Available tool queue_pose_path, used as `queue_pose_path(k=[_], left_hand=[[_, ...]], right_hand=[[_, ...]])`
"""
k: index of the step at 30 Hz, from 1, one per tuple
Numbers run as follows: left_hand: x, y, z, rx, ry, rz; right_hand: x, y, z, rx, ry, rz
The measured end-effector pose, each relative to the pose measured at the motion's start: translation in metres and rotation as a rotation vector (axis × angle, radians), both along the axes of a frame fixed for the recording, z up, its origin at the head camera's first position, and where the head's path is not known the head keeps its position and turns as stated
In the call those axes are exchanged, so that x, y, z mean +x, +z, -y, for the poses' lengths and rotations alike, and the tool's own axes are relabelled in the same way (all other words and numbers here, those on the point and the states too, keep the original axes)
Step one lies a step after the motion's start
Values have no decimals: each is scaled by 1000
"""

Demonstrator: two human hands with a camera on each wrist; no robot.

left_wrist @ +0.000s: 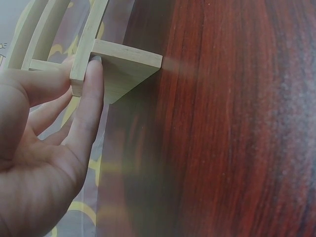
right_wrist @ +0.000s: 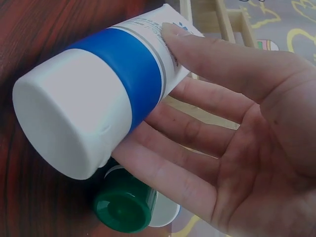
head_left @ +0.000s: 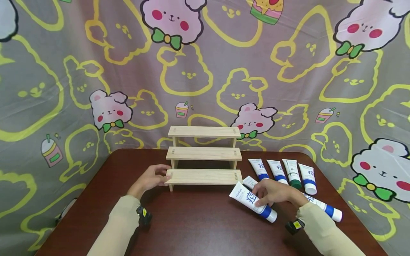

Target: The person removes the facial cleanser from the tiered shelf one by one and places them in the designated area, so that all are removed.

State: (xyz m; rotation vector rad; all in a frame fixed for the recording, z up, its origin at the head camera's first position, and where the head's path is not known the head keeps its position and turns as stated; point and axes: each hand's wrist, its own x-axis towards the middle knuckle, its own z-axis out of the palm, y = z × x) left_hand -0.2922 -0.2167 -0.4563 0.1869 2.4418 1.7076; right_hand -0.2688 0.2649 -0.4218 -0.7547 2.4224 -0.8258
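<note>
A three-step wooden display rack (head_left: 205, 176) stands at the middle of the table. My left hand (head_left: 155, 178) is at the left end of its lowest board. In the left wrist view, the thumb and a finger of that hand (left_wrist: 47, 158) pinch the board's end (left_wrist: 84, 61). My right hand (head_left: 274, 192) holds a white squeeze tube with a blue band (head_left: 245, 196), tilted in front of the rack's right end. Up close, the tube's white cap (right_wrist: 69, 108) faces the right wrist camera, with the thumb on one side and the fingers on the other.
Several tubes lie at the right, among them one with a green cap (head_left: 291, 172). One white tube (head_left: 249, 181) is partly hidden behind the held one. Another tube (head_left: 330, 210) lies beyond my right wrist. A patterned cloth (head_left: 192, 71) hangs behind the brown table (head_left: 198, 227).
</note>
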Motion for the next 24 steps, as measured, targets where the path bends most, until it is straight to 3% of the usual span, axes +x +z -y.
queue_pose_path(k=[24], left_hand=[[1, 0, -1, -4, 20, 8]], right_hand=[[-1, -7, 2, 58, 12, 38]])
